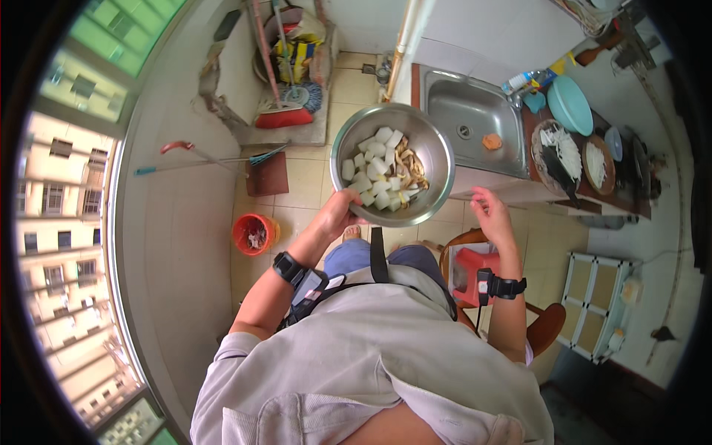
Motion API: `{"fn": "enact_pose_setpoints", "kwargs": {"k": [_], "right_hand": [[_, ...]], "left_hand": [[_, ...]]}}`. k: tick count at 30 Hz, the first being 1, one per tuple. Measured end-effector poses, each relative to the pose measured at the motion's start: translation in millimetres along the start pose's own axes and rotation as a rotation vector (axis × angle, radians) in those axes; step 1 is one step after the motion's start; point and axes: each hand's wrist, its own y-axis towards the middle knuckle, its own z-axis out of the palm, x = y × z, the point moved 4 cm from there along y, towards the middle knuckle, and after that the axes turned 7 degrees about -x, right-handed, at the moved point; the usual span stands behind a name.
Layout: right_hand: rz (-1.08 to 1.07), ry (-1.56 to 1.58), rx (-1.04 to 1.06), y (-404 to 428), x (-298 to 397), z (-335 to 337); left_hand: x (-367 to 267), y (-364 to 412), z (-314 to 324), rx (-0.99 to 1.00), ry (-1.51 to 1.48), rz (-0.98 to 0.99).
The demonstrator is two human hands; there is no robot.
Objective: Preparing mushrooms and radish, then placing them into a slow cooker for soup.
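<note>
My left hand [337,214] grips the near left rim of a stainless steel bowl [436,183], held in the air before me. Inside it lie white chunks of a peeled vegetable [375,164], with brown strips that look like sliced mushroom [409,167] on the right side. My right hand [492,214] is raised to the right of the bowl, apart from it. Its fingers are loosely bent and nothing shows in them.
A steel sink [450,105] at the right holds an orange piece [492,142]. On the counter are a turquoise basin [571,105] and plates of white shreds [564,147], one under a dark knife [559,169]. A wooden chair [542,334], an orange bucket [239,239] and a dustpan [267,175] stand around me.
</note>
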Motion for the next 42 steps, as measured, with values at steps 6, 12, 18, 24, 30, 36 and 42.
{"fn": "enact_pose_setpoints", "kwargs": {"k": [6, 12, 18, 24, 30, 36, 42], "right_hand": [[-0.009, -0.102, -0.085, 51.8, -53.8, -44.6], [-0.076, -0.576, -0.014, 151.5, -98.9, -65.1], [-0.302, -0.774, 0.0, 245.4, -134.2, -53.0], [-0.21, -0.858, 0.103, 285.6, -171.2, -45.3], [-0.235, -0.938, 0.104, 292.6, -218.0, -33.4], [-0.162, -0.836, 0.132, 284.9, -177.0, -53.6], [-0.067, -0.367, -0.12, 283.5, -198.5, -52.7]], "left_hand": [[-24.8, 75.3, 66.0, 0.024, 0.1, -0.059], [-25.6, 137.2, 131.2, -0.037, 0.131, -0.074], [-26.9, 163.0, 186.8, -0.061, 0.072, -0.083], [-7.8, 211.7, 201.4, -0.094, 0.009, -0.104], [-11.6, 224.5, 217.6, -0.097, 0.016, -0.129], [-24.7, 218.0, 230.3, -0.173, -0.02, -0.103], [-21.8, 214.9, 217.8, -0.137, 0.003, -0.134]]}}
